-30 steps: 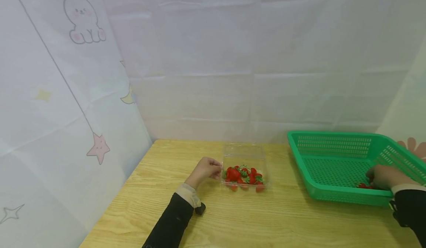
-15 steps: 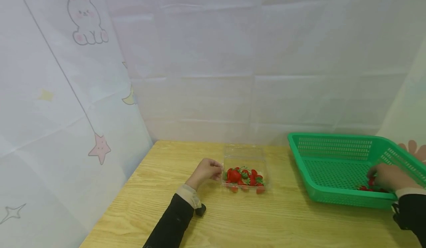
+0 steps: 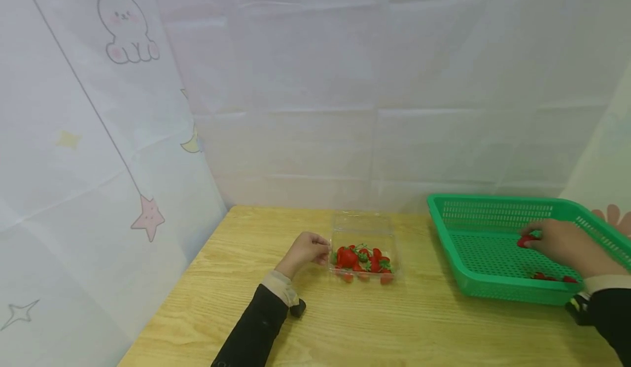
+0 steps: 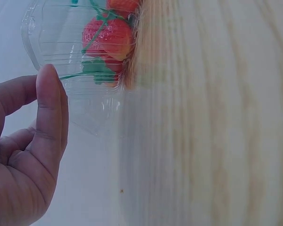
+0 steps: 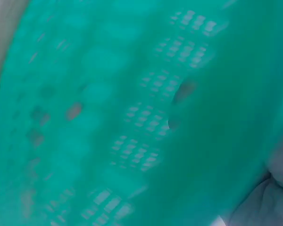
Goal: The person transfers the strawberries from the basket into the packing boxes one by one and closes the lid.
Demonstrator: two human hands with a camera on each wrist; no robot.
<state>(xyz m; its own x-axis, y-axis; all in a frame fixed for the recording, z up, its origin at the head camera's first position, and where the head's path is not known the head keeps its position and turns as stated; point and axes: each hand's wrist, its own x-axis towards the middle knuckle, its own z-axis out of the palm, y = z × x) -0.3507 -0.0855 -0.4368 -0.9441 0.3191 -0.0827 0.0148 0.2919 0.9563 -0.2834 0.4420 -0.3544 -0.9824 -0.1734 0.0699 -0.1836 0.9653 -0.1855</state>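
Note:
A clear plastic clamshell box point(image 3: 362, 238) with its lid raised holds several red strawberries point(image 3: 348, 257) with green leaves. My left hand point(image 3: 307, 251) pinches the box's left edge; in the left wrist view the thumb and finger of that hand point(image 4: 37, 127) meet at the clear rim. Over the green plastic basket point(image 3: 460, 268), my right hand point(image 3: 559, 242) holds a strawberry point(image 3: 526, 241) between thumb and fingers. A few more strawberries point(image 3: 542, 276) lie at the basket's near side. Motion blurs the right wrist view, where only part of the hand point(image 5: 269, 197) shows.
The box and the basket stand on a wood-grain table point(image 3: 384, 323), the basket at the right and the box near the middle. A pale cloth backdrop point(image 3: 305, 82) hangs behind and along the left side.
My right hand has risen from the basket's near side and moved left and away from me with a strawberry, uncovering the strawberries below. My left hand stays at the box.

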